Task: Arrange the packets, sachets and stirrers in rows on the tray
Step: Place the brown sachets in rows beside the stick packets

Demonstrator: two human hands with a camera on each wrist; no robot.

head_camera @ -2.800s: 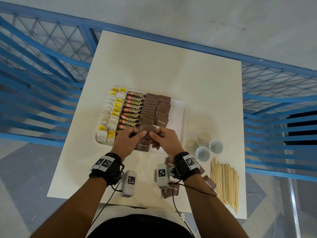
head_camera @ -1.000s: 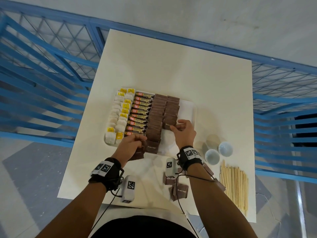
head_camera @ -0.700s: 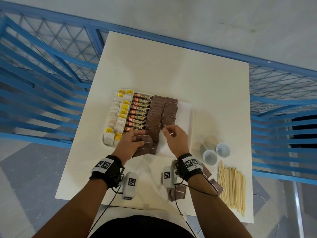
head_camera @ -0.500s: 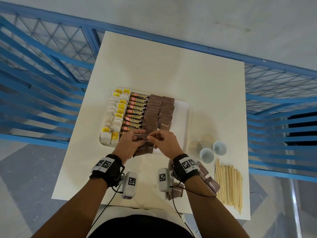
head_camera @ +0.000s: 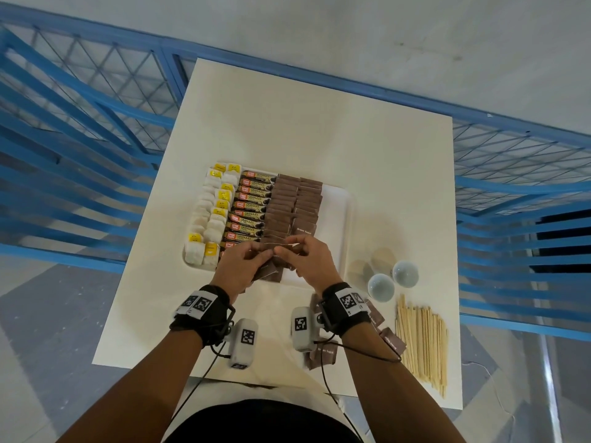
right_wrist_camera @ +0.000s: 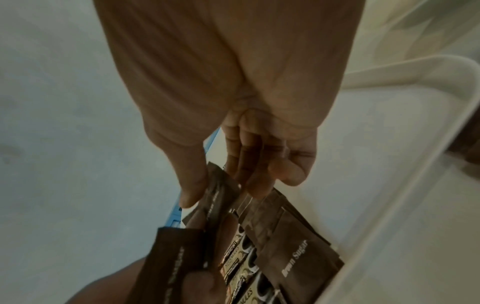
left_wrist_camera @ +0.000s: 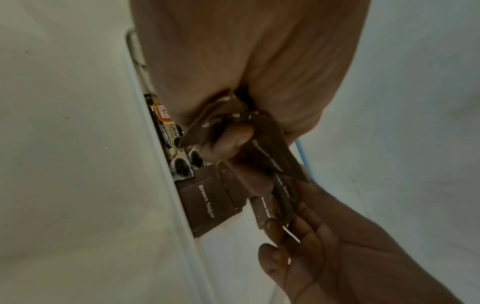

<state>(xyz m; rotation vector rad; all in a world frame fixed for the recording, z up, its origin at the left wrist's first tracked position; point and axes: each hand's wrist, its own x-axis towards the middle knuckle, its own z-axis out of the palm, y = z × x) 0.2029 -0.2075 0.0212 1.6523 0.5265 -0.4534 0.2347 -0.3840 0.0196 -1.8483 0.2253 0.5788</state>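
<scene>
Both hands met over the tray's (head_camera: 347,219) near edge, the left hand (head_camera: 238,270) clutching a sugar-packet stack (left_wrist_camera: 270,152) while the right hand (head_camera: 308,262) pinched one packet, best peeled singly and laid overlapping the row.

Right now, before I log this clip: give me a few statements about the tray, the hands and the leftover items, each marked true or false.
1. The left hand grips a bunch of brown sugar sachets. True.
2. The right hand rests flat on the table. False: it pinches a sachet from that bunch.
3. The wooden stirrers are already on the tray. False: they lie on the table, right of it.
4. Coffee sticks lie between the yellow-tagged packets and the brown rows. True.
</scene>
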